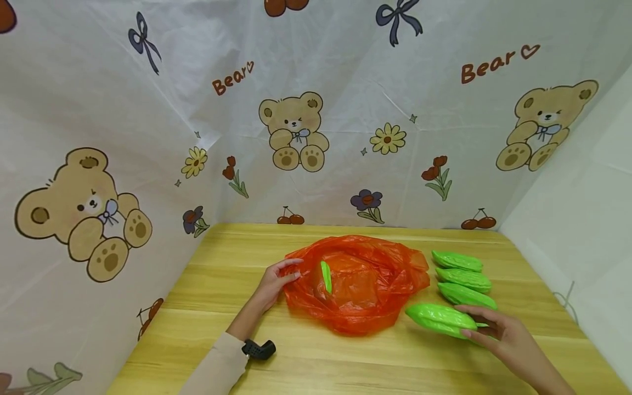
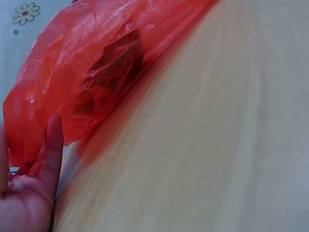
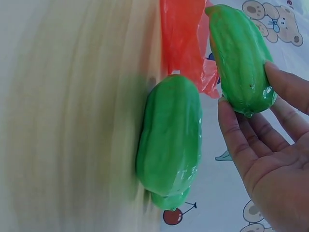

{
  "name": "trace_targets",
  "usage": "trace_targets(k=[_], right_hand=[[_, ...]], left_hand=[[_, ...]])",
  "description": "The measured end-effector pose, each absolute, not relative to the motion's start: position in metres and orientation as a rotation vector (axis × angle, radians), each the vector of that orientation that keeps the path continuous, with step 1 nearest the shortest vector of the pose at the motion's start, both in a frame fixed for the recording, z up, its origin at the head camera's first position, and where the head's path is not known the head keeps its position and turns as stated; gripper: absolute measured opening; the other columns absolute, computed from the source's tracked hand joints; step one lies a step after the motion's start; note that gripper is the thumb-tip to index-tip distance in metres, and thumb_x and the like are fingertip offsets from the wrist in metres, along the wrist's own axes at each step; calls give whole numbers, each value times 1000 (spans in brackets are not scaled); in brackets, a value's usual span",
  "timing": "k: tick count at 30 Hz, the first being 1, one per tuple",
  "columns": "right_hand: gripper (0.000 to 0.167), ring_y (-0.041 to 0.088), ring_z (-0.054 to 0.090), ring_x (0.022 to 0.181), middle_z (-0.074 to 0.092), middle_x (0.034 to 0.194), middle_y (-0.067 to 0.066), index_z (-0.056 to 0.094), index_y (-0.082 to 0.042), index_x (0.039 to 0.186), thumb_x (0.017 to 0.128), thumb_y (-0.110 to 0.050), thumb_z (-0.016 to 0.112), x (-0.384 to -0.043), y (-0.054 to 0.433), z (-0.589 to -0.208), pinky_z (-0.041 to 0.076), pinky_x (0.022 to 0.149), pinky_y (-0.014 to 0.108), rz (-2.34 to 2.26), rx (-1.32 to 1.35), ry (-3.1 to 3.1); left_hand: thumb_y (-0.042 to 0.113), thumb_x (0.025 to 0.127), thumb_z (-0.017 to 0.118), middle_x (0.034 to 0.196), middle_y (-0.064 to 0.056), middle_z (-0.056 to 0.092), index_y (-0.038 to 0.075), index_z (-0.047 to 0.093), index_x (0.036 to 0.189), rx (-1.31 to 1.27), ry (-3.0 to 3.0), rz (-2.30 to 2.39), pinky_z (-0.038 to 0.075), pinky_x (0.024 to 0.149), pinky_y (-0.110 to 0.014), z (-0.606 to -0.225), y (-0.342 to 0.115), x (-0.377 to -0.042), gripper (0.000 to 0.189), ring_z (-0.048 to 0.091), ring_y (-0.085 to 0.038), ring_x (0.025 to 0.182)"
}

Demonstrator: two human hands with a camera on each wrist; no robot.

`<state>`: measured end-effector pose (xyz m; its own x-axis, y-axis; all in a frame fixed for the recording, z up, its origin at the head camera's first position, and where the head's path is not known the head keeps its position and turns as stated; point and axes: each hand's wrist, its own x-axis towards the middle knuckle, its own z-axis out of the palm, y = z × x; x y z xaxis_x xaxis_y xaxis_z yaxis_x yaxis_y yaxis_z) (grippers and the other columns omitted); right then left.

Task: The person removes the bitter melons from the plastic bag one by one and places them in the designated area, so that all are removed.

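Observation:
My left hand (image 1: 270, 284) grips the left rim of a red plastic bag (image 1: 353, 323), which lies spread with its mouth facing up. A slim bright-green piece (image 1: 326, 277) shows inside the bag; the rest of it is hidden by the plastic. My right hand (image 1: 506, 337) holds a shiny, ridged green bitter melon (image 1: 436, 318) by one end, to the right of the bag. In the right wrist view, fingers and thumb pinch that bitter melon (image 3: 241, 60) above the table. More bitter melons (image 1: 466, 280) lie in a row behind it.
The wood-grain table (image 1: 316, 367) ends at a white sheet (image 1: 340, 192) printed with bears and flowers, which hangs behind and along the left. A white wall (image 1: 582, 219) borders the right side, with a thin cord (image 1: 570, 302) near it. A black strap device (image 1: 259, 349) sits on my left wrist.

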<state>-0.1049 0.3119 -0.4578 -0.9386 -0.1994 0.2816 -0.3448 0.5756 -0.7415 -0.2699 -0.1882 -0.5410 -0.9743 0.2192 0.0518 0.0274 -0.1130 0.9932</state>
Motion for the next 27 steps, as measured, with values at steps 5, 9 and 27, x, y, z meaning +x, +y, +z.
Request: trace_targets(k=[5, 9, 27], right_hand=[[41, -10, 57, 105, 64, 121, -22, 69, -3, 126, 87, -6, 79, -100, 317, -463, 55, 75, 16, 1278, 444, -2650], [39, -12, 57, 104, 63, 119, -25, 69, -3, 125, 87, -7, 79, -97, 320, -468, 56, 74, 17, 1270, 400, -2674], [44, -6, 61, 93, 69, 116, -12, 70, -8, 127, 87, -23, 81, -85, 329, -485, 57, 71, 23, 1198, 147, -2871]], left_hand=[[4, 92, 73, 144, -14, 52, -1, 64, 132, 296, 2000, 2239, 56, 91, -27, -539, -189, -271, 41, 53, -26, 124], [5, 92, 74, 144, -14, 52, 0, 64, 132, 303, 1999, 2235, 55, 91, -27, -540, -189, -272, 42, 53, -26, 123], [4, 91, 74, 142, -14, 53, -1, 64, 132, 303, 2000, 2230, 55, 93, -26, -542, -189, -271, 42, 53, -25, 123]])
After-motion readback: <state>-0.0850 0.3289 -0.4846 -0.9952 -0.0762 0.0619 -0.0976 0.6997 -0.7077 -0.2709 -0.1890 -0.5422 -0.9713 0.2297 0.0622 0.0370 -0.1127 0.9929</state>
